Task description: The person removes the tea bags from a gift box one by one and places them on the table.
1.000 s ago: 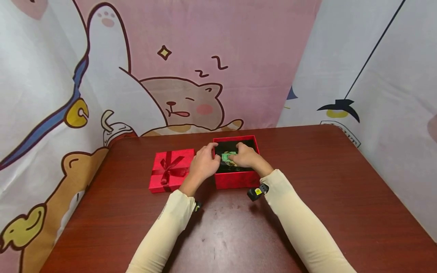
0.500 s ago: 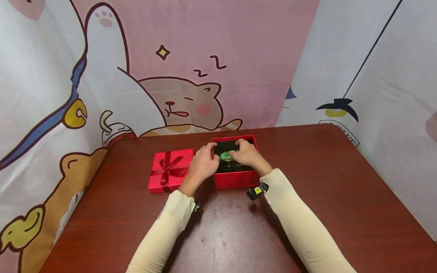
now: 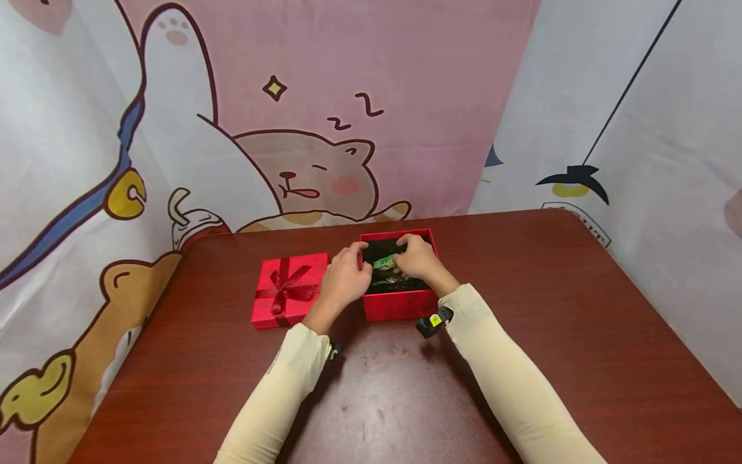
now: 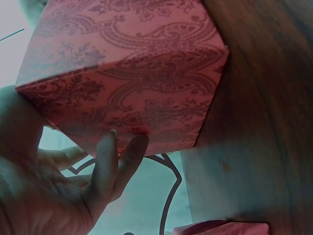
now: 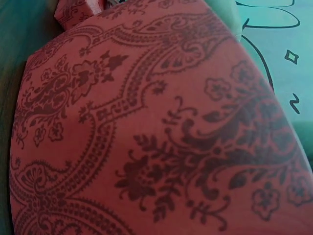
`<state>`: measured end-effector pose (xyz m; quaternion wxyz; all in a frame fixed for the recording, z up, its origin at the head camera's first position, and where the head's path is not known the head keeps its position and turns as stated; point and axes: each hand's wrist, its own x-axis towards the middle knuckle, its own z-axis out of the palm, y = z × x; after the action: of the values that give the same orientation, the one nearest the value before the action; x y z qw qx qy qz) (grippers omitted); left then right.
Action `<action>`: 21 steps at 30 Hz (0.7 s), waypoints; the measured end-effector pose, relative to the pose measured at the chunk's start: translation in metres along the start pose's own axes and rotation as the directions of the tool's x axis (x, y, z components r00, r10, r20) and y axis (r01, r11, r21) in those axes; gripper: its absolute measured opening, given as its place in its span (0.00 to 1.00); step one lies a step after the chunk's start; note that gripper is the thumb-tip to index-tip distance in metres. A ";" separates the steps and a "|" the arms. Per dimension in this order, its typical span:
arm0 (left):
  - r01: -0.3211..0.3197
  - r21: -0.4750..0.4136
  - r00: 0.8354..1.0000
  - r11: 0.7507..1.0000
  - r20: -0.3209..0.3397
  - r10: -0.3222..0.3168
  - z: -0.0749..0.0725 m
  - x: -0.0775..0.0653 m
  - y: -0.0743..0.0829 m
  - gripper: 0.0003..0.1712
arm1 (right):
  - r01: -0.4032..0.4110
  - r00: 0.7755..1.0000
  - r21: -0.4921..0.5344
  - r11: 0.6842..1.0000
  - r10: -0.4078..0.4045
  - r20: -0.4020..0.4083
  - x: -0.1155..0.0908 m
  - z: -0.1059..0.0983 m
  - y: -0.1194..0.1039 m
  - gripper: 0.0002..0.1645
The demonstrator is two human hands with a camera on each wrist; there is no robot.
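An open red gift box (image 3: 401, 307) with a black inside stands near the middle of the table. My left hand (image 3: 346, 277) grips its left wall; in the left wrist view, fingertips (image 4: 134, 144) touch the patterned outside while the thumb goes over the rim. Reaching into the box, my right hand (image 3: 418, 259) pinches a small packet with a green label (image 3: 383, 262), which lies tilted there. Part of that packet is covered by the hand. Darker, shiny contents (image 3: 391, 280) lie below it, too small to make out. The right wrist view has only the box's patterned wall (image 5: 146, 122).
To the left of the box lies its red lid (image 3: 290, 290) with a dark red ribbon bow, close to my left wrist. The brown wooden table (image 3: 371, 399) ends at a cloth backdrop (image 3: 440, 129) with cartoon animals behind the box.
The green-labelled packet has tilted and shifted slightly left in the box, and my right hand has moved a little with it. My left hand stays at the box's left wall.
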<state>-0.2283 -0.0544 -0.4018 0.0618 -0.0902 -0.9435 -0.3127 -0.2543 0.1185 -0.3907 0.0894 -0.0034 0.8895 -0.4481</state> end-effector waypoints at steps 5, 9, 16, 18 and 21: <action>-0.003 -0.002 1.000 1.000 0.000 0.003 0.000 0.000 -0.001 0.26 | -0.038 0.999 0.060 0.997 0.036 0.040 0.004 0.002 0.001 0.28; 0.003 -0.001 1.000 1.000 0.003 -0.003 0.000 0.000 -0.001 0.26 | -0.041 0.999 0.044 0.998 0.040 0.027 0.006 0.003 0.001 0.25; 0.001 0.004 1.000 1.000 -0.002 -0.001 0.001 0.000 0.000 0.26 | 0.009 0.999 0.040 0.999 -0.007 -0.043 0.002 0.000 -0.001 0.20; 0.003 0.005 1.000 1.000 -0.001 -0.003 0.000 0.000 0.000 0.26 | 0.025 0.998 0.035 0.999 -0.023 -0.060 0.000 -0.001 -0.003 0.19; 0.011 0.003 1.000 1.000 0.003 -0.011 0.000 0.000 0.000 0.25 | 0.046 0.996 0.011 0.999 -0.045 -0.080 -0.004 -0.005 -0.006 0.19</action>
<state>-0.2286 -0.0542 -0.4022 0.0586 -0.0856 -0.9445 -0.3116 -0.2517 0.1197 -0.3826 0.0437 -0.0052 0.8891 -0.4555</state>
